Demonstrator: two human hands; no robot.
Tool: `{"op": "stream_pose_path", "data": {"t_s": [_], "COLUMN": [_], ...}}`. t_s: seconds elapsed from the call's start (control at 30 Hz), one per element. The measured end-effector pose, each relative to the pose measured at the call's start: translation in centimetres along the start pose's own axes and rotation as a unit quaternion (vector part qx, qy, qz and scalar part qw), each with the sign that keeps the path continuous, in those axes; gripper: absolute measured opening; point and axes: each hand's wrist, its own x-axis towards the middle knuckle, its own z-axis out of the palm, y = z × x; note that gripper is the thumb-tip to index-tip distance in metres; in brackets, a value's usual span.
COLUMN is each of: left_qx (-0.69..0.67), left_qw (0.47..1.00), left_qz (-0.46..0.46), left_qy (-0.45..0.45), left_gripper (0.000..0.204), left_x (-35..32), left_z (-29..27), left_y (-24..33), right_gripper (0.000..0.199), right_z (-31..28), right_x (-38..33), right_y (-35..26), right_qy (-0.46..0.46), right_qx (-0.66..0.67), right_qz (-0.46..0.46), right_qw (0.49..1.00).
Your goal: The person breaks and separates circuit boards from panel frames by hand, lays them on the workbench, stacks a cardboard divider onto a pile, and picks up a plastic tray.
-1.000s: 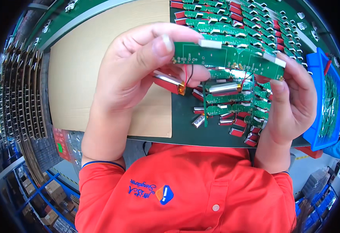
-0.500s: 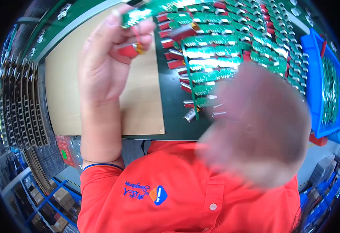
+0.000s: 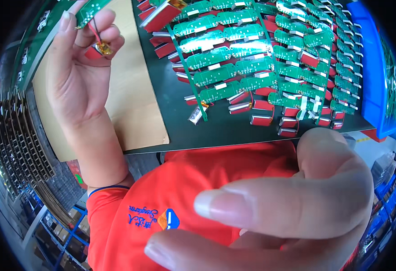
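Left hand (image 3: 82,77) raised at upper left, pinched on a small green circuit board (image 3: 91,8) with red battery (image 3: 94,50) dangling.
Right hand (image 3: 292,212) close to camera, fingers loosely curled, empty, well apart from board rows (image 3: 252,58) on dark surface (image 3: 234,128).

Bright green printed circuit board (image 3: 91,7) with red wire and small red battery cell tipped in gold (image 3: 96,49). Rows of green circuit boards with red and silver cells (image 3: 256,67) on dark mat (image 3: 234,131). Pale tan cardboard sheet (image 3: 134,95). Blue plastic bin (image 3: 373,72). Orange-red shirt (image 3: 184,189).
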Motion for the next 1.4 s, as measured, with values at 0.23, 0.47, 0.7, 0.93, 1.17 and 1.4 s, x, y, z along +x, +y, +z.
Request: {"op": "stream_pose_path", "data": {"t_s": [0.23,0.47,0.7,0.93,1.17,1.4], "left_qx": [-0.006,0.027,0.035,0.039,0.008,0.006], "left_qw": [1.000,0.998,0.999,0.993,0.991,0.987], "left_qz": [0.020,0.048,0.025,-0.007,-0.021,-0.017], "left_qy": [-0.011,0.005,-0.033,-0.109,-0.134,-0.158], "left_gripper": [0.037,0.044,0.043,0.043,0.041,0.040], "left_x": [0.5,-0.3,-1.2,-0.6,-0.3,-0.3], "left_z": [1.3,1.3,1.4,1.4,1.3,1.0], "left_y": [-1.0,-1.3,-1.1,-1.3,-1.7,-1.8], "right_gripper": [0.021,0.025,0.045,0.039,0.031,0.031], "right_z": [-0.1,-3.5,-3.0,-2.4,-2.5,-2.3], "right_x": [1.1,3.8,5.2,5.8,5.7,5.5], "right_y": [1.4,6.5,8.3,10.4,10.6,10.7], "right_qy": [0.034,0.010,0.060,0.019,0.001,-0.004], "right_qx": [0.001,-0.071,-0.071,-0.068,-0.037,-0.018], "right_qz": [-0.078,-0.267,-0.061,-0.157,-0.142,-0.148], "right_qw": [0.996,0.961,0.994,0.985,0.989,0.989]}}
